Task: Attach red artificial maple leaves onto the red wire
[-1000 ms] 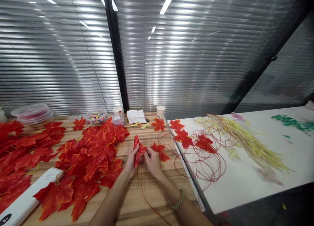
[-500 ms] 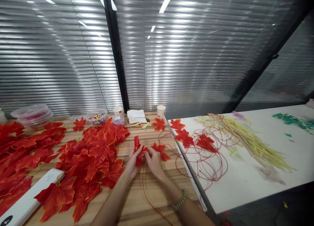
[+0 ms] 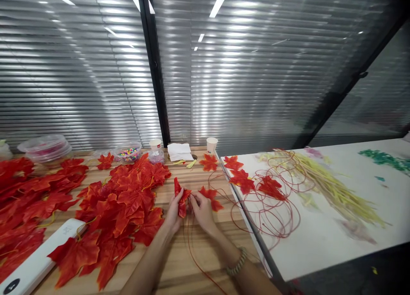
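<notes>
My left hand (image 3: 174,213) and my right hand (image 3: 203,208) meet over the wooden table (image 3: 179,261), both closed on one folded red maple leaf (image 3: 181,197). The left fingers pinch the leaf from the left, the right fingers grip its base. A thin red wire (image 3: 195,261) runs from under my hands toward me. Another red leaf (image 3: 211,197) lies just right of my right hand. A big heap of red leaves (image 3: 121,205) lies to the left of my left hand.
Coiled red wire (image 3: 272,201) with leaves and yellow stems (image 3: 333,192) lies on the white table (image 3: 320,243) at right. Two paper cups (image 3: 210,144), a bead bowl (image 3: 128,152), tissues (image 3: 178,151) and plastic containers (image 3: 45,147) line the back edge. A white box (image 3: 35,261) lies at front left.
My hands have shifted slightly away from me with the leaf; the leaf looks more tightly folded between my fingers.
</notes>
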Demonstrator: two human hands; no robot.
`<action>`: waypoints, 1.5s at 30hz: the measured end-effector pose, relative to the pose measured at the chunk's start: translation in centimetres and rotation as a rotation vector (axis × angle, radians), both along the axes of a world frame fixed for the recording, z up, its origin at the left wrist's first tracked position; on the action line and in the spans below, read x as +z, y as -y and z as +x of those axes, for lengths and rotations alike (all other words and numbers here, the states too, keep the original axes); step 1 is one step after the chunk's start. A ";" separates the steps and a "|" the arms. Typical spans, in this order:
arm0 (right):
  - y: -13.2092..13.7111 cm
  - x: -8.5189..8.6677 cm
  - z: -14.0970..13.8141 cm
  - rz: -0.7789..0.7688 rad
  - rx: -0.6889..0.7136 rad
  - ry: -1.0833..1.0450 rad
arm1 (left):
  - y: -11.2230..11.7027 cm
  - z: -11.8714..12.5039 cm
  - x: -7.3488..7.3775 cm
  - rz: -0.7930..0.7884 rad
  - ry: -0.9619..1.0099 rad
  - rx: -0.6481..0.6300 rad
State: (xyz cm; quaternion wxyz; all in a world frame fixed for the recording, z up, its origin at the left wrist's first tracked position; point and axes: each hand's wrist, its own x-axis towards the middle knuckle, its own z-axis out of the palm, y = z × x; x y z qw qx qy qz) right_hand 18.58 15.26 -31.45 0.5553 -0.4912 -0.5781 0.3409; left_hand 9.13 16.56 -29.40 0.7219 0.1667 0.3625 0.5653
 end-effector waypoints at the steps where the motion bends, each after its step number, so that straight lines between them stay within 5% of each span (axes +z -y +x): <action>1: 0.0 0.0 0.0 -0.004 0.008 -0.007 | 0.0 0.0 0.0 0.014 -0.001 -0.003; 45: 0.1 0.2 0.2 0.015 0.018 0.067 | -0.2 0.0 0.1 0.020 -0.015 -0.025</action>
